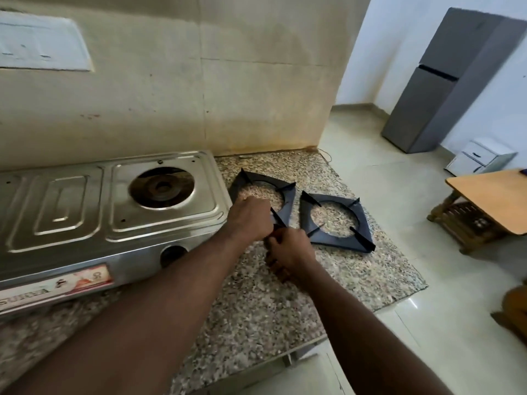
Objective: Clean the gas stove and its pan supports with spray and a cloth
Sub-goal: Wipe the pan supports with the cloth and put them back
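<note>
The left pan support (288, 199) and right pan support (362, 220) are lying on the counter (285, 297) at 3 o'clock of the gas stove (85, 209), likely freeing everything for wiping. The left hand (249, 218) is gripping the left pan support's 6 o'clock corner. The right hand (289, 252) is crowding in there, fingers curled, its grip unclear.

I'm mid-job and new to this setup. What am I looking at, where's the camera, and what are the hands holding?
No machine here: these are a person's two bare hands, filmed by one camera worn on the head, looking down. A stainless steel gas stove sits on a speckled granite counter. Right of it lie two black square metal pan supports. The left hand and right hand grip the near corner of the stove-side support; the outer support lies untouched. No spray or cloth shows.
</note>
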